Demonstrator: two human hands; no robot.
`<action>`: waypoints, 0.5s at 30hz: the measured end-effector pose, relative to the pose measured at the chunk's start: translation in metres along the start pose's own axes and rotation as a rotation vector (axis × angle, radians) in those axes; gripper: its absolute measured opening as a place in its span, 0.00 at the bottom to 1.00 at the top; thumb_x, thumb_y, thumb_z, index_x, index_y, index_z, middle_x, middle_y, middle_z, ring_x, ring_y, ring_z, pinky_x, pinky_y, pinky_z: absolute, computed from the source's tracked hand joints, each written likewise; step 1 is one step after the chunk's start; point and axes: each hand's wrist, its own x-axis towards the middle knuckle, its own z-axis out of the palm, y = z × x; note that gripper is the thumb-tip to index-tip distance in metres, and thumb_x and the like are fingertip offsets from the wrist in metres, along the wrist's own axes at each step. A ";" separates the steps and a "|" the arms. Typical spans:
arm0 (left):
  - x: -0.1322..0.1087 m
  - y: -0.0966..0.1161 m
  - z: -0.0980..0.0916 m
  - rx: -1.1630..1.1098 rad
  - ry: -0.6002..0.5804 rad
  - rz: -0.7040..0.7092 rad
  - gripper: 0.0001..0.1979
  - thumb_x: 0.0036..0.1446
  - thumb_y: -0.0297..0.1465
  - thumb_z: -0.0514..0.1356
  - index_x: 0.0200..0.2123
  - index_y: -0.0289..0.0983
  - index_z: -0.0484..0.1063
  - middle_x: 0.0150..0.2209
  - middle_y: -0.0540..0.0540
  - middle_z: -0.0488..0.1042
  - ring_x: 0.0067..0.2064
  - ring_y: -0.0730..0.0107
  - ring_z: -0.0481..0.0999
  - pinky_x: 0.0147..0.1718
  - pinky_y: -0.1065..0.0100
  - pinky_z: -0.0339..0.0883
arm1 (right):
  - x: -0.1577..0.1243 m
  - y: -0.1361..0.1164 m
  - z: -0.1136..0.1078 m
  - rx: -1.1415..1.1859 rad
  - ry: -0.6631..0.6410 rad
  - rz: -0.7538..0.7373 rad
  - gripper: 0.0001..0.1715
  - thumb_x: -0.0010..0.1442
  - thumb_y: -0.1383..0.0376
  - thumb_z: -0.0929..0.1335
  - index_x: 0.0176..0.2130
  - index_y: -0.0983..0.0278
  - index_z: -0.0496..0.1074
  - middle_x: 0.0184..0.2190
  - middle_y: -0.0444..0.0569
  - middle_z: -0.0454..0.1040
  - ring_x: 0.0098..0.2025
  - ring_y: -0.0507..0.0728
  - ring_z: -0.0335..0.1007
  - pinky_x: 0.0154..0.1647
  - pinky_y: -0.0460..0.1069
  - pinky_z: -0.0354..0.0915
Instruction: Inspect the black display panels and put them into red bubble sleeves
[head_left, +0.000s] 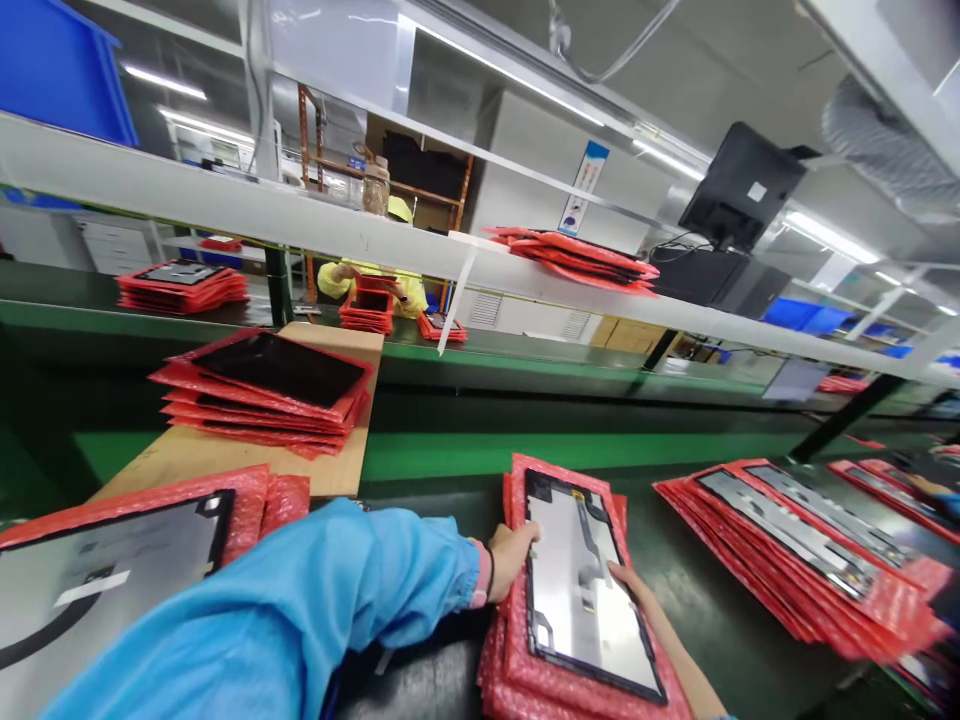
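Note:
A flat display panel (581, 585) with a silvery back, black edges and a ribbon cable lies on a stack of red bubble-wrap bags (514, 660) in front of me. My left hand (512, 560), below a blue sleeve, is closed on the panel's left edge with the thumb on top. My right hand (637, 595) grips the opposite edge, its thumb lying on the panel. The other fingers of both hands are mostly hidden. Left of my sleeve rests a larger silver-backed panel (142, 580) on red wrap.
On a wooden board (360, 420) at left stands a stack of black screens in red bags (277, 370). Another red-bag stack with panels (795, 550) lies to the right. A white shelf rail (360, 235) crosses ahead. Beyond it, a person in yellow (409, 290) handles red bags.

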 end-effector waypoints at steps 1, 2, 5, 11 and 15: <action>-0.009 -0.003 -0.010 0.010 0.037 0.005 0.18 0.61 0.36 0.58 0.52 0.36 0.67 0.52 0.41 0.71 0.47 0.59 0.74 0.44 0.54 0.71 | 0.008 0.002 0.006 0.015 -0.024 0.019 0.16 0.63 0.57 0.65 0.45 0.65 0.72 0.39 0.52 0.77 0.39 0.59 0.77 0.38 0.54 0.73; -0.018 -0.005 -0.020 0.017 0.073 0.011 0.18 0.61 0.36 0.58 0.52 0.36 0.67 0.52 0.42 0.71 0.48 0.59 0.74 0.44 0.54 0.71 | 0.013 0.004 0.012 0.024 -0.051 0.034 0.16 0.61 0.56 0.66 0.42 0.65 0.74 0.34 0.52 0.79 0.36 0.60 0.78 0.36 0.53 0.74; -0.046 -0.012 -0.042 0.030 0.158 0.029 0.18 0.61 0.36 0.58 0.52 0.36 0.67 0.52 0.41 0.70 0.48 0.59 0.74 0.44 0.53 0.71 | 0.017 0.007 0.027 0.018 -0.135 0.052 0.13 0.53 0.55 0.70 0.36 0.61 0.76 0.26 0.50 0.80 0.32 0.62 0.80 0.33 0.52 0.76; -0.086 0.001 -0.054 0.062 0.144 0.095 0.18 0.61 0.36 0.58 0.52 0.36 0.68 0.52 0.42 0.71 0.48 0.59 0.74 0.44 0.54 0.71 | 0.015 0.008 0.045 -0.151 -0.245 0.014 0.17 0.51 0.54 0.70 0.32 0.65 0.77 0.26 0.56 0.80 0.31 0.64 0.80 0.34 0.54 0.75; -0.122 0.047 -0.071 0.144 0.095 0.183 0.15 0.61 0.35 0.57 0.50 0.36 0.69 0.50 0.42 0.72 0.46 0.61 0.75 0.43 0.55 0.72 | 0.015 -0.018 0.033 -0.318 -0.155 -0.198 0.09 0.45 0.56 0.72 0.26 0.59 0.76 0.23 0.54 0.79 0.29 0.65 0.80 0.29 0.52 0.73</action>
